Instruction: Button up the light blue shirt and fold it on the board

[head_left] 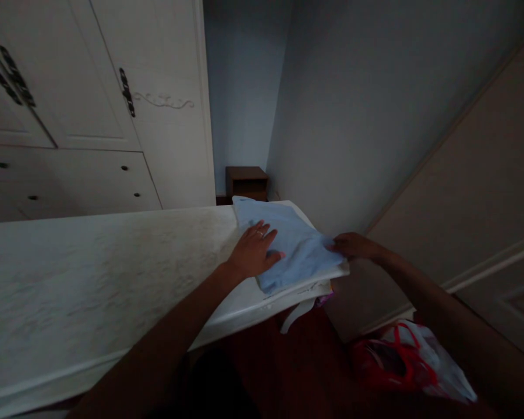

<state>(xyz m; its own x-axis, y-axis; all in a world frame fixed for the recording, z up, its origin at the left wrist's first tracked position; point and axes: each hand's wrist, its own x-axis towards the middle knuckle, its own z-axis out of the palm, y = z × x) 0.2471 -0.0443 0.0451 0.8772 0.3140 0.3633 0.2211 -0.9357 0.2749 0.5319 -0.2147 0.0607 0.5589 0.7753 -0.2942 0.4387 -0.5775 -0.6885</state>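
A light blue folded cloth [303,247] lies flat on the right end of a white table [157,250] with a worn, mottled top. My left hand [255,250] rests on the cloth's left part with its fingers spread, a ring on one finger. At the right edge of the cloth, my right hand [351,245] has its fingers closed on the border of the fabric. The fingertips of that hand are partly hidden by the cloth and the dim light.
A white wardrobe [170,151] with dark handles stands behind the table. In the far corner is a small brown cabinet [247,174]. Red and white bags [402,361] sit on the dark red floor at the lower right. A pale strap [297,316] hangs from the table's edge.
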